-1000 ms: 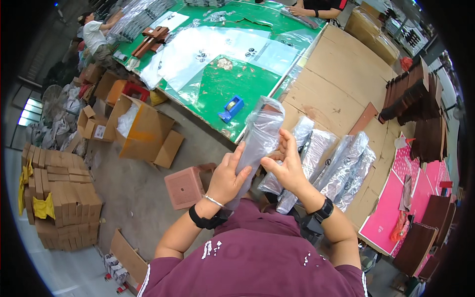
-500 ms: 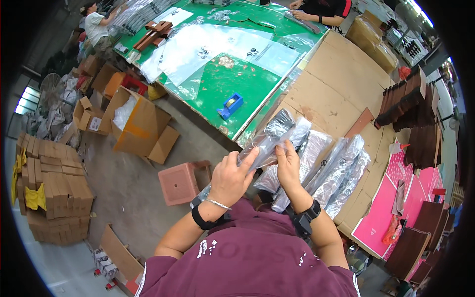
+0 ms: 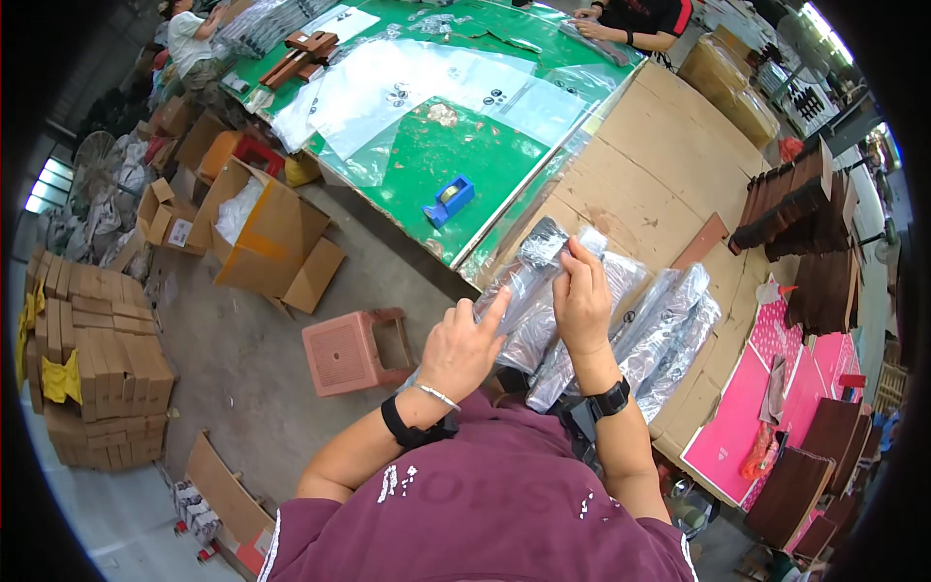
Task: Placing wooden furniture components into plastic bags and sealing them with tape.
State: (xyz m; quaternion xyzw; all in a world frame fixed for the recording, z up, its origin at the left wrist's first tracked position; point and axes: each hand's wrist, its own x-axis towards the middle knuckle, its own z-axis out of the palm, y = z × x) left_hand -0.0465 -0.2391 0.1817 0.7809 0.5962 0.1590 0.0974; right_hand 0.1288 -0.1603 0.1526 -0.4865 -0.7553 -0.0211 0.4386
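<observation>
A long dark bundle in clear plastic wrap (image 3: 543,242) lies slantwise in front of me at the table's near edge. My left hand (image 3: 462,347) grips its left, near side, with the index finger stretched along the plastic and the other fingers curled. My right hand (image 3: 585,303) is closed at the bundle's right side, fingers bent and pressed together on the loose clear film by its far end. Just right of and beneath my right hand, several similar wrapped bundles (image 3: 669,315) rest side by side on cardboard.
A blue tape dispenser (image 3: 449,201) and clear plastic bags (image 3: 436,82) lie on the green tabletop (image 3: 465,145). Cardboard (image 3: 659,145) covers the right side. A pink stool (image 3: 344,354), open carton (image 3: 276,233) and stacked cartons (image 3: 107,373) stand left. Another person's hands (image 3: 596,24) work at the far edge.
My right hand has moved up and right along the bundle, its fingers now bent over the film. The left hand has shifted slightly down and left, index finger still extended.
</observation>
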